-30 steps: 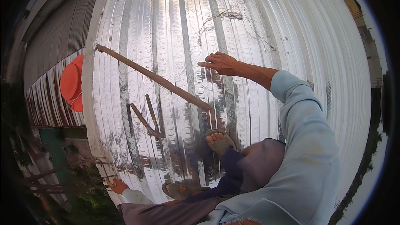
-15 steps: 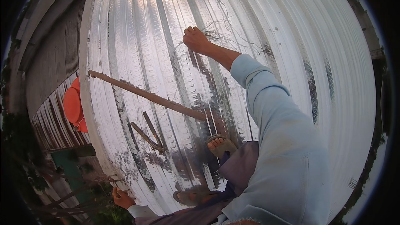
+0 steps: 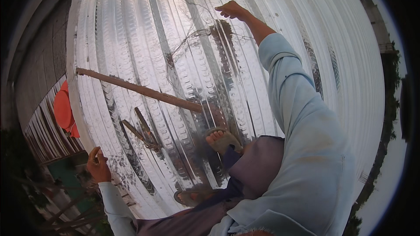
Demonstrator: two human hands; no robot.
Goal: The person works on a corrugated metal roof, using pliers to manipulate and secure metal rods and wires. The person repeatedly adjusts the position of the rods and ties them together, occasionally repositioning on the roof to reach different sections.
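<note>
- Thin wires (image 3: 196,35): a loose, dark tangle on the ribbed metal sheet (image 3: 280,83), beyond the brown bar (image 3: 140,89) and just left of and nearer than the right hand.
- Right hand (image 3: 232,11): index finger reaching forward, the others curled; whether a strand is pinched cannot be told.
- Left hand (image 3: 98,165): near the sheet's left edge, fingers bent, thumb slightly apart; whether anything is held cannot be told.
- Handling (judged): the wires are probably light and springy, apt to snag one another and slide on the smooth metal.
- Hold (judged): best at the denser middle, clear of stray ends, which may prick.
</note>
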